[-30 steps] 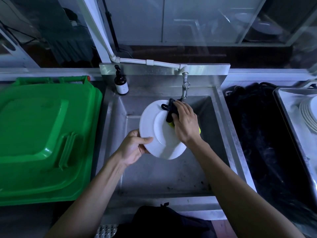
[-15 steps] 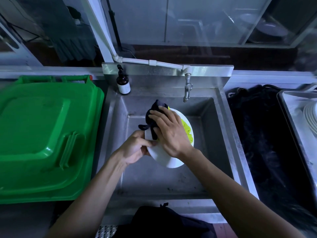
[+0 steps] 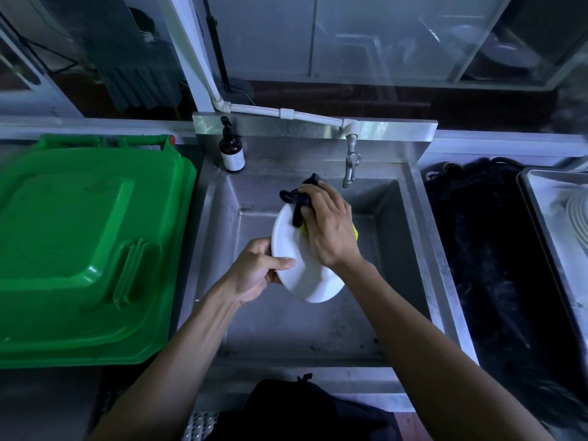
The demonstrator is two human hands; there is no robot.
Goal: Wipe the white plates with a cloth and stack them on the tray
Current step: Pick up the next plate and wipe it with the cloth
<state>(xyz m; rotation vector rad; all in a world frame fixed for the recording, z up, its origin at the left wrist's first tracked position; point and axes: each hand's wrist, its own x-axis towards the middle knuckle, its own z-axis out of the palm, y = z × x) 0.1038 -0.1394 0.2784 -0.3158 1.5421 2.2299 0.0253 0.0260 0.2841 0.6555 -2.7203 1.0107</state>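
Over the steel sink (image 3: 410, 237) I hold a white plate (image 3: 302, 275) tilted on edge. My left hand (image 3: 254, 275) grips its left rim, thumb across the front. My right hand (image 3: 327, 227) presses a black and yellow cloth (image 3: 297, 202) against the plate's upper part, fingers curled over the cloth. Part of the plate is hidden behind my right hand. At the far right, a metal tray (image 3: 541, 218) carries a stack of white plates (image 3: 577, 214), cut off by the frame edge.
A green bin lid (image 3: 79, 249) lies left of the sink. A brown pump bottle (image 3: 232, 151) stands at the sink's back left corner, a tap (image 3: 351, 163) at the back. A black mat (image 3: 483, 265) lies between sink and tray.
The cloth hand has swept from the plate's right side to its upper left, then back up toward the top. The plate has turned more edge-on in my left hand.
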